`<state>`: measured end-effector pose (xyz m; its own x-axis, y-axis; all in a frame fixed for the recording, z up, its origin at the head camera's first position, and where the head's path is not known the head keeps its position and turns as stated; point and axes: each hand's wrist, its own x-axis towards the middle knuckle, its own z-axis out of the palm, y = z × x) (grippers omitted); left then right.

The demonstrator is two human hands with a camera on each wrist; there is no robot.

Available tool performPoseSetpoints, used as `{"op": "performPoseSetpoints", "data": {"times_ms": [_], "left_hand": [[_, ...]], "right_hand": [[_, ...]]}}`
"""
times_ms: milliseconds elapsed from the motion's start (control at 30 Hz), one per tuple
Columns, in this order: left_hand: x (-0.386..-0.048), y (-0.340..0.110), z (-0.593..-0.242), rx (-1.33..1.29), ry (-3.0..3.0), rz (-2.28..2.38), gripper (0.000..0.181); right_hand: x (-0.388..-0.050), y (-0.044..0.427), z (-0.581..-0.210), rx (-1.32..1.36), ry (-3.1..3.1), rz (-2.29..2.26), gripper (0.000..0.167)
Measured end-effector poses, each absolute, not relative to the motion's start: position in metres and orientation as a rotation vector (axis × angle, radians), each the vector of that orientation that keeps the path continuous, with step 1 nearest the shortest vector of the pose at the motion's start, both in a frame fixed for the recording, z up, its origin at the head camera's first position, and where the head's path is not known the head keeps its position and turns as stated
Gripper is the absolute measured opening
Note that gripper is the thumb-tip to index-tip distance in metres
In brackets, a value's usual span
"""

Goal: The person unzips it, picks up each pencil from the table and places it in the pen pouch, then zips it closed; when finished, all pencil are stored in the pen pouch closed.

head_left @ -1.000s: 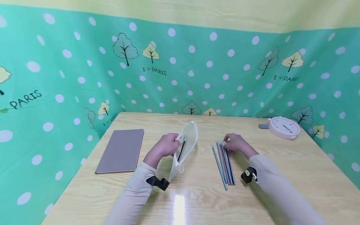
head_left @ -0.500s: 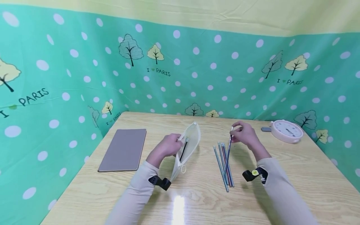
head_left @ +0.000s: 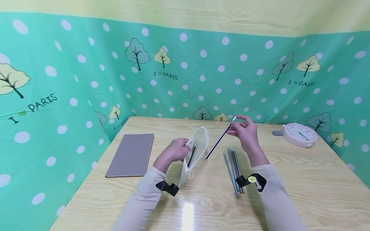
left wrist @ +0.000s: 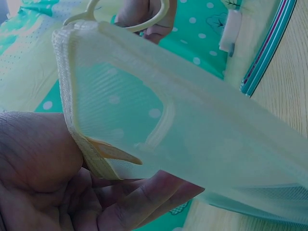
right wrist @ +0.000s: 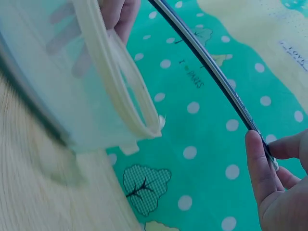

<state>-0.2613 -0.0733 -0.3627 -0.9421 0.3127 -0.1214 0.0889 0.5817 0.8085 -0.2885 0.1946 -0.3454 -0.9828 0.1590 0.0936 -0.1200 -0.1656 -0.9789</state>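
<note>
Head: forward, down across your table (head_left: 300, 179)
Left wrist: close on zip pouch (left wrist: 207, 120)
Right wrist: near pencil (right wrist: 221, 83), same pouch

My left grip (left wrist: 67, 183) holds the translucent pouch (left wrist: 207, 125) by its cream edge, fingers (left wrist: 149, 197) spread along its lower side. Part of my right grip (left wrist: 137, 10) shows behind the pouch's ring (left wrist: 156, 19). At upper right, pencils (left wrist: 269, 45) lie on the wood-grained worktop (left wrist: 288, 72); beyond hangs green, white-dotted cloth (left wrist: 192, 33).

The notebook (head_left: 130, 155) lies left of the pouch (head_left: 201, 143), pencils (head_left: 236, 166) right, clock (head_left: 300, 133) farther right.
</note>
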Motion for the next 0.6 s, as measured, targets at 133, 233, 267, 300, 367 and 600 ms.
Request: {"op": "performPoseSetpoints", "data": {"times_ms": [133, 233, 267, 300, 367, 600], "left_hand": [[-0.262, -0.073, -0.365, 0.331, 2.553, 1.288, 0.031], [-0.263, -0.073, -0.365, 0.331, 2.546, 1.288, 0.031], [-0.263, -0.074, -0.365, 0.328, 2.545, 1.288, 0.031], [-0.263, -0.075, -0.365, 0.323, 2.547, 1.284, 0.031], [-0.264, -0.074, -0.364, 0.32, 2.553, 1.278, 0.031], [-0.264, -0.072, -0.363, 0.306, 2.546, 1.279, 0.032]], "right_hand": [[-0.287, 0.189, -0.349, -0.086, -1.855, 2.304, 0.025], [-0.287, 0.186, -0.352, -0.097, -1.832, 2.325, 0.025], [-0.287, 0.184, -0.353, -0.092, -1.828, 2.329, 0.026], [-0.288, 0.182, -0.354, -0.082, -1.82, 2.336, 0.026], [-0.289, 0.181, -0.355, -0.066, -1.805, 2.34, 0.025], [-0.29, 0.174, -0.358, -0.049, -1.783, 2.342, 0.025]]}}
